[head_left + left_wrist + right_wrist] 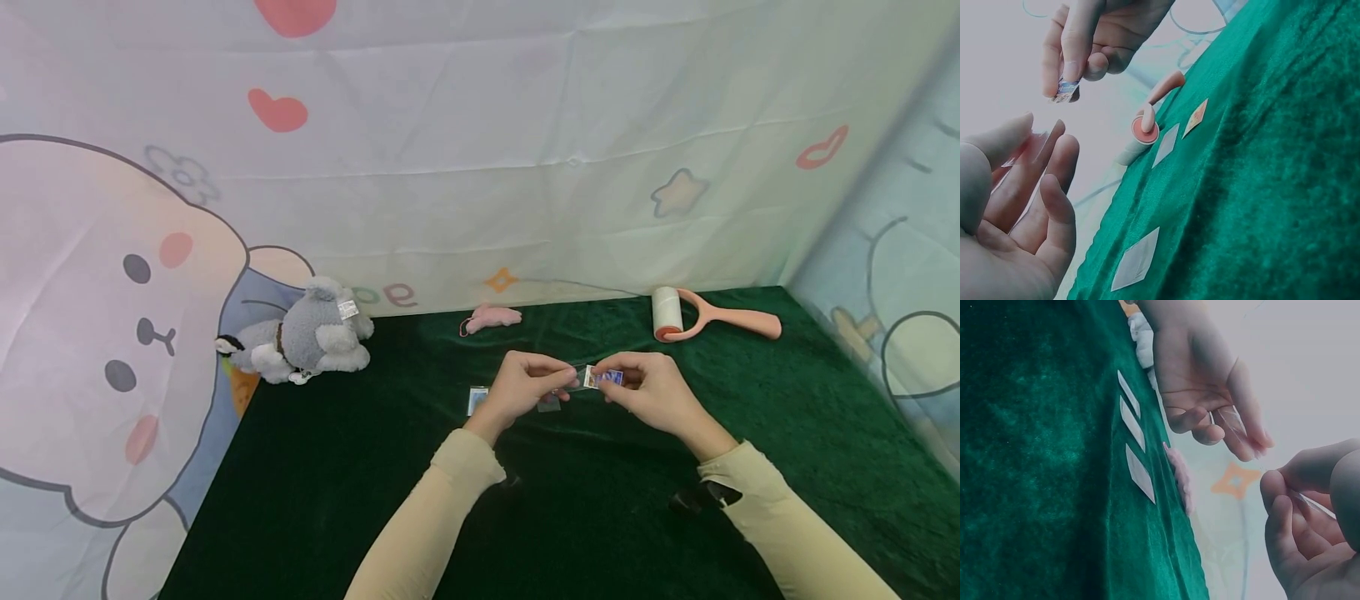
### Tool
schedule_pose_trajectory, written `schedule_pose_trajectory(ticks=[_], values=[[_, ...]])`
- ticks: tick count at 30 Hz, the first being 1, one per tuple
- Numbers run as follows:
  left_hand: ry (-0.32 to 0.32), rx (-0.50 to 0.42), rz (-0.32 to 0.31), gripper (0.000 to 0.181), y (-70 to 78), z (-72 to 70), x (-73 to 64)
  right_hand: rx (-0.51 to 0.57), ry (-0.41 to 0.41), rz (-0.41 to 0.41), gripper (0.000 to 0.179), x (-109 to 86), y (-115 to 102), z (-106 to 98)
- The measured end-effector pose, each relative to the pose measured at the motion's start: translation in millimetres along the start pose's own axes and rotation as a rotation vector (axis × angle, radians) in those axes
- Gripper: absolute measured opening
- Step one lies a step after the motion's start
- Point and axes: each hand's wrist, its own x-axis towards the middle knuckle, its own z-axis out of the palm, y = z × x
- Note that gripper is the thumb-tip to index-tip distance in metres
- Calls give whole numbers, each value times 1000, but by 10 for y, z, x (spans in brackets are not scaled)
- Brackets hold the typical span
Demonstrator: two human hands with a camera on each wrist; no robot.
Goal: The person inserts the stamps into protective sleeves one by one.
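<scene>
Above the green cloth, both hands meet near each other. My left hand [525, 385] pinches a clear plastic sleeve [1036, 145] between thumb and fingers. A small printed card [611, 377], blue and white with some orange, is pinched by my right hand [654, 390]. In the left wrist view the card's lower edge faces the sleeve, with a gap between them. From the right wrist the card shows nearly edge-on. Under and beside the hands, flat cards or sleeves lie on the cloth: a pale blue one [477, 400] and a greyish one [550, 404] partly covered by the left hand.
At the back left is a grey plush toy [326, 329]. A small pink plush [491, 317] lies at the cloth's back edge. A lint roller [667, 312] with a pink handle rests at the back right. Behind stands a printed curtain [480, 167].
</scene>
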Motion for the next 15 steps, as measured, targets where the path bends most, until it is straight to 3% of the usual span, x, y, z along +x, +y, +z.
schedule_pose_trajectory(ticks=[15], values=[[-4,4,-5,23,2,2,3,-10,-3,-9,18,1,62,-18]])
